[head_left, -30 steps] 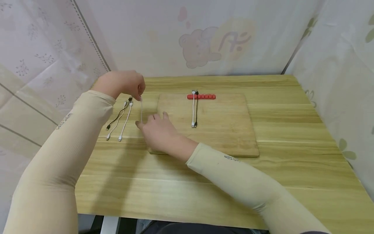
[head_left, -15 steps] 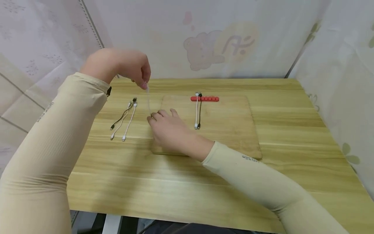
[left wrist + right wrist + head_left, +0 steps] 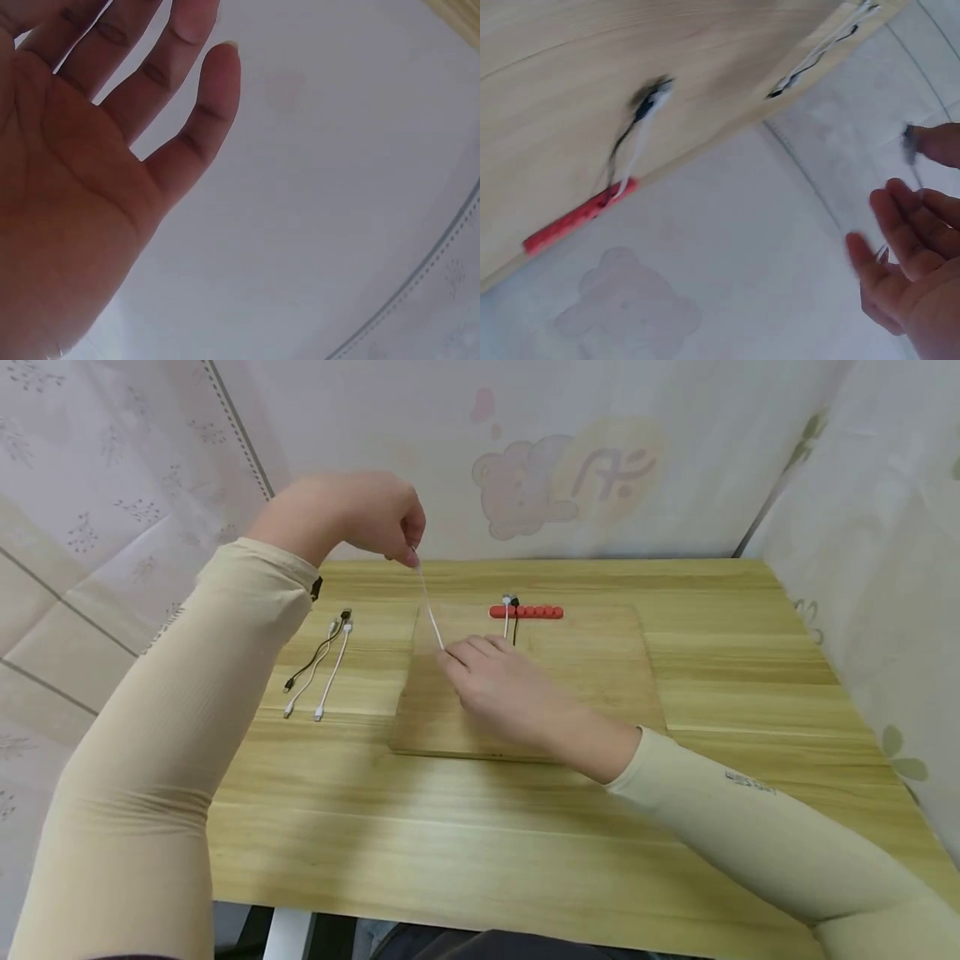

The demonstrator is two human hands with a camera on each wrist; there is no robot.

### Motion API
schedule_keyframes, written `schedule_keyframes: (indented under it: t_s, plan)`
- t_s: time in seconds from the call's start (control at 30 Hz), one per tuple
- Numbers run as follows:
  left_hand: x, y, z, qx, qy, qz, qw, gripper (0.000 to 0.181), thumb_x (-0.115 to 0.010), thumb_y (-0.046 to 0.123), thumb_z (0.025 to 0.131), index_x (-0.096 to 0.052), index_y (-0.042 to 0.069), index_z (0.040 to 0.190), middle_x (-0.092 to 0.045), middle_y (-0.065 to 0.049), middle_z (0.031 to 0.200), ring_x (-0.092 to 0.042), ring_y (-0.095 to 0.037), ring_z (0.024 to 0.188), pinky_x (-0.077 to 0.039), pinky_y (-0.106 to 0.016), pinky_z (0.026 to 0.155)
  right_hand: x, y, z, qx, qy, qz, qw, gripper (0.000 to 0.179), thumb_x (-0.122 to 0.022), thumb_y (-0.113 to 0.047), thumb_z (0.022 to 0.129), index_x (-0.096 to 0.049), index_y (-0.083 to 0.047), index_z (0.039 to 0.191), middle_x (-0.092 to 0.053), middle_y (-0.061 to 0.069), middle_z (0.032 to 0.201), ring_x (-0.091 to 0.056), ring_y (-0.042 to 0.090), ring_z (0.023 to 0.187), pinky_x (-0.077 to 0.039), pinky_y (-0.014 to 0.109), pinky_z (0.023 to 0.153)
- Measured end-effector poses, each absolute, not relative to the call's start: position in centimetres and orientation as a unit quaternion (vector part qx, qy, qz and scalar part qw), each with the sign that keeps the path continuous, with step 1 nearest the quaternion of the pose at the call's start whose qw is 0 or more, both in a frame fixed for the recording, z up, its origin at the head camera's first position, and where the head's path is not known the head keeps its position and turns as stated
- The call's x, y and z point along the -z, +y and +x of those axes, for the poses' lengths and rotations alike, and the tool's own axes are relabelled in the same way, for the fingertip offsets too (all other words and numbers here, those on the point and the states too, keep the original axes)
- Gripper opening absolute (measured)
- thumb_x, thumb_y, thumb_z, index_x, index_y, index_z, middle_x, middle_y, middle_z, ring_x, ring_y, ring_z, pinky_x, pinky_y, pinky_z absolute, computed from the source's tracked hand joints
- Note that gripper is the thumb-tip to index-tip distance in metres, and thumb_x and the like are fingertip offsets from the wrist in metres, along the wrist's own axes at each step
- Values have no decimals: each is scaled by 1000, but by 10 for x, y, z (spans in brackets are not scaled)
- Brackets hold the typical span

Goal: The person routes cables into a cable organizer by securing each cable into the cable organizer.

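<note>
A short white charging cable (image 3: pixel 431 610) is stretched at a slant above the wooden board (image 3: pixel 600 710). My left hand (image 3: pixel 375 518) pinches its upper end, high over the table's far side. With thumb and fingers my right hand (image 3: pixel 510 689) pinches the lower end, over the board; a blurred connector (image 3: pixel 910 144) shows by the thumb in the right wrist view. A red cable clip strip (image 3: pixel 542 612) sits at the board's back edge, with a white cable (image 3: pixel 507 620) and a black cable (image 3: pixel 515 625) at its left end. My right hand hides their lower ends in the head view.
Left of the board, a black cable (image 3: pixel 309 667) and two white cables, one nearer the board (image 3: pixel 333 675), lie on the wooden table (image 3: pixel 465 843). Patterned curtains (image 3: pixel 675 460) stand behind the table and at both sides.
Both hands have moved right with the white cable, from beside the board to above it. My left hand has also risen, and the cable now slants more.
</note>
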State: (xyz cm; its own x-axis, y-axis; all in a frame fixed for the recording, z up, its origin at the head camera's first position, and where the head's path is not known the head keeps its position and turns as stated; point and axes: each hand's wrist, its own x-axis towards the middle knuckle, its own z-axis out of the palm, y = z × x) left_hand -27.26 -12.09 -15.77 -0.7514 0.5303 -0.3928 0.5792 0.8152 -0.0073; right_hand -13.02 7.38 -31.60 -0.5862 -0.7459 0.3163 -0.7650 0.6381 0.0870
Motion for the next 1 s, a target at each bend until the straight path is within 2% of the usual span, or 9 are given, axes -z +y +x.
schedule_keyframes:
  t_s: [0.1,0.23,0.33,0.47,0.6,0.77,0.87,1.0]
  plan:
    - [165,-107,-276,69,933,309,171,22,-70,32,102,-73,10,105,-69,-3,96,-58,-23,91,-47,-40,82,318,88,-129,-34,-882,433,185,47,-70,-7,97,-61,3,142,-71,14,130,-68,32,124,-56,46,107]
    - [179,-85,-283,80,933,319,148,20,-70,31,100,-71,11,98,-64,0,90,-54,-20,85,-45,-37,78,321,103,-126,-18,-890,428,155,56,-70,-9,95,-55,3,149,-67,17,136,-65,35,129,-55,50,107]
    - [193,-68,-288,88,933,319,139,19,-69,30,98,-66,14,89,-56,4,80,-50,-17,78,-42,-34,73,324,114,-124,-3,-896,424,131,56,-67,-10,99,-52,4,151,-64,19,141,-62,36,133,-53,51,111]
    - [210,-51,-293,92,936,316,127,24,-67,28,96,-55,17,78,-43,8,68,-40,-13,70,-36,-31,64,327,127,-124,5,-900,418,123,57,-71,-15,100,-53,5,150,-63,20,142,-63,37,132,-52,51,112]
    - [224,-40,-299,86,941,304,117,28,-64,27,97,-49,20,75,-38,8,68,-36,-12,69,-32,-31,62,331,136,-127,5,-905,405,128,49,-69,-18,102,-59,6,143,-68,20,134,-67,37,125,-54,52,109]
    - [244,-27,-304,70,952,280,100,15,-53,18,92,-50,22,78,-41,7,74,-39,-15,75,-38,-36,69,334,145,-131,19,-905,401,141,38,-70,-15,102,-66,9,132,-75,20,122,-74,35,111,-58,48,105]
    - [261,-17,-308,72,957,268,84,13,-49,16,91,-52,23,81,-46,7,81,-45,-16,81,-46,-44,84,334,150,-132,26,-904,398,157,34,-71,-9,101,-68,11,128,-76,22,118,-75,35,105,-60,47,100]
    - [289,-2,-313,77,960,265,49,12,-52,19,98,-55,21,87,-53,6,91,-50,-17,86,-52,-51,95,333,155,-132,37,-920,364,141,30,-67,-1,101,-69,10,129,-76,23,120,-74,37,108,-59,50,100]
